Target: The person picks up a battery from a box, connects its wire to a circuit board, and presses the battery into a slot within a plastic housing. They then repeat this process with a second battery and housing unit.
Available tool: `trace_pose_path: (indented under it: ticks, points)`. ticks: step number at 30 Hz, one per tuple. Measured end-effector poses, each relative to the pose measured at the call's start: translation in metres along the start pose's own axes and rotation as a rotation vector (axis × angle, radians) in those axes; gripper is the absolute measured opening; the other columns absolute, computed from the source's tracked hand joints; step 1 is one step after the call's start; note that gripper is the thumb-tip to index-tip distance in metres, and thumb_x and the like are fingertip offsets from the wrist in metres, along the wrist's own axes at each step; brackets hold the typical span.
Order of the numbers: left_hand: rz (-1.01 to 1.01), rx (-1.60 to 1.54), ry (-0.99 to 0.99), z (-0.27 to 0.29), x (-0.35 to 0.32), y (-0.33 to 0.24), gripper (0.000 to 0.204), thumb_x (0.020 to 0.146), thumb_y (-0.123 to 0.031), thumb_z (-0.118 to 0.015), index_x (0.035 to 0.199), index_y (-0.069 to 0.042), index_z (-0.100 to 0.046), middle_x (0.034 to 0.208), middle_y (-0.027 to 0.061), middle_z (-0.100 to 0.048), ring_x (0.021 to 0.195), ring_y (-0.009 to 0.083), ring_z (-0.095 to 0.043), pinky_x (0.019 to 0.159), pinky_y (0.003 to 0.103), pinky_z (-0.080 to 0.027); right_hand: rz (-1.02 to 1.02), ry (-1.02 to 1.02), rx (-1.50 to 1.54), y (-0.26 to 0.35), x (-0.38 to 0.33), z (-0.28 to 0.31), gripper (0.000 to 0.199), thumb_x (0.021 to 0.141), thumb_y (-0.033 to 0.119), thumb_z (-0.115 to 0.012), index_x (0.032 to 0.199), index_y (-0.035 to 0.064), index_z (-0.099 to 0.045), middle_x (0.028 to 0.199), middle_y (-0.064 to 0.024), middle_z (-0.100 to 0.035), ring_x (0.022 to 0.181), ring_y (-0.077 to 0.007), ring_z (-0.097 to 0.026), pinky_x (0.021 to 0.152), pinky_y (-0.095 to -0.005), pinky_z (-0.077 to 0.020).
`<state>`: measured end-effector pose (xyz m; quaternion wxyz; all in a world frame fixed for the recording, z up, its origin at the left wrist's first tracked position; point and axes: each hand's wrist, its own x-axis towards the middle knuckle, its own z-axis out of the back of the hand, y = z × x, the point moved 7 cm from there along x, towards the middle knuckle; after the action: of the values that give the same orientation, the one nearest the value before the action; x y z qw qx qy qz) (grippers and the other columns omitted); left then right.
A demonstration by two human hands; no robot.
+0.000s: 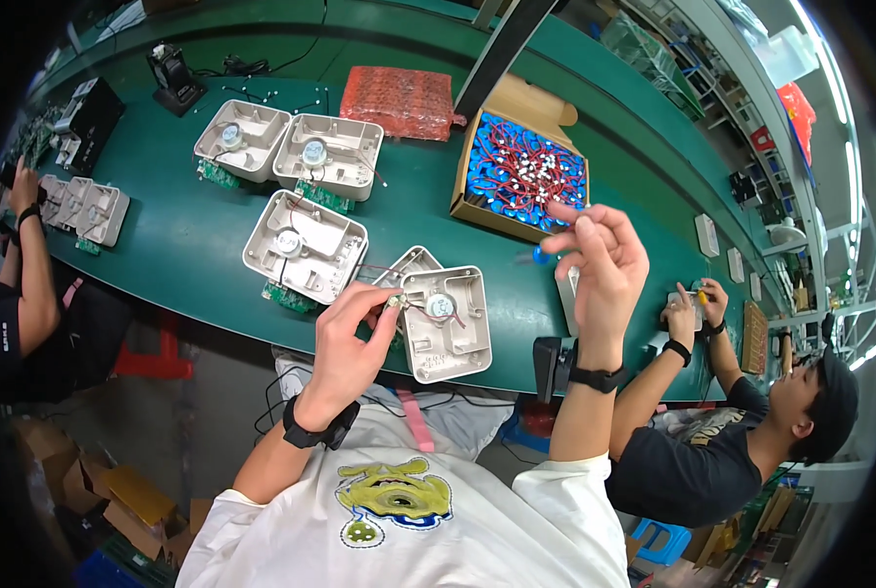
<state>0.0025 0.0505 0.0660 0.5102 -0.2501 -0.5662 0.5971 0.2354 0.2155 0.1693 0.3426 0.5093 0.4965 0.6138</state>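
Note:
My left hand [345, 338] pinches a small green circuit board [396, 302] at the left edge of a light grey plastic housing [448, 343]. A round white speaker [440, 307] with thin red wires sits in that housing. Part of another grey housing [416, 261] shows from beneath it. My right hand [605, 265] is raised to the right, its fingers closed near a blue wired battery [542, 255] that appears to hang from them, slightly blurred. Just beyond, an open cardboard box [516, 227] holds many blue batteries [502, 162] with red leads and white connectors.
More grey housings [311, 265] with speakers and green boards stand at left and back left. A red bubble-wrapped package [399, 101] lies at the back, beside a metal post [502, 59]. Co-workers sit at both sides; the right one's hands [693, 306] hold a part.

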Motion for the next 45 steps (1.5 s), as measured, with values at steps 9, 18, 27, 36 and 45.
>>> trace_pose_path:
  ticks: [9, 18, 27, 36, 45]
  points:
    - [-0.015, 0.003, -0.035, -0.004, 0.000, -0.003, 0.024, 0.092, 0.006, -0.072, 0.116, 0.002, -0.075, 0.098, 0.0101, -0.069, 0.075, 0.0180, -0.063, 0.070, 0.030, -0.053, -0.223, 0.182, 0.103, -0.027, -0.037, -0.034, 0.030, 0.105, 0.005, -0.060, 0.131, -0.0073, -0.054, 0.099, -0.0228, -0.075, 0.076, -0.0229, -0.075, 0.055, -0.0275, -0.0567]
    - [-0.005, 0.006, -0.036, -0.002, -0.001, 0.000, 0.025, 0.092, 0.006, -0.072, 0.116, 0.001, -0.075, 0.099, 0.0098, -0.069, 0.076, 0.0171, -0.063, 0.070, 0.029, -0.052, -0.160, 0.199, 0.079, -0.001, -0.032, -0.046, 0.034, 0.104, 0.005, -0.060, 0.135, -0.0076, -0.052, 0.096, -0.0207, -0.074, 0.071, -0.0216, -0.073, 0.053, -0.0276, -0.0551]
    - [-0.008, 0.001, -0.041, -0.003, 0.000, 0.000, 0.025, 0.091, 0.006, -0.072, 0.115, 0.001, -0.075, 0.099, 0.0099, -0.069, 0.075, 0.0174, -0.063, 0.069, 0.030, -0.052, -0.221, 0.246, 0.047, -0.005, -0.036, -0.050, 0.030, 0.105, 0.005, -0.060, 0.131, -0.0085, -0.057, 0.088, -0.0162, -0.073, 0.063, -0.0182, -0.070, 0.051, -0.0253, -0.0527]
    - [-0.006, 0.005, -0.038, -0.001, -0.003, -0.001, 0.026, 0.092, 0.008, -0.072, 0.117, 0.001, -0.076, 0.099, 0.0087, -0.068, 0.076, 0.0147, -0.062, 0.070, 0.028, -0.052, -0.254, 0.238, -0.011, -0.020, -0.039, -0.064, 0.027, 0.107, 0.007, -0.062, 0.130, -0.0059, -0.059, 0.087, -0.0150, -0.076, 0.060, -0.0158, -0.068, 0.052, -0.0244, -0.0515]
    - [-0.010, -0.003, -0.080, -0.003, -0.002, -0.001, 0.027, 0.091, 0.007, -0.074, 0.117, 0.002, -0.076, 0.099, 0.0091, -0.070, 0.074, 0.0140, -0.063, 0.069, 0.028, -0.052, -0.374, 0.424, -0.118, -0.036, -0.061, -0.089, 0.009, 0.099, 0.003, -0.075, 0.106, -0.0029, -0.074, 0.090, -0.0105, -0.077, 0.065, -0.0078, -0.065, 0.056, -0.0209, -0.0493]
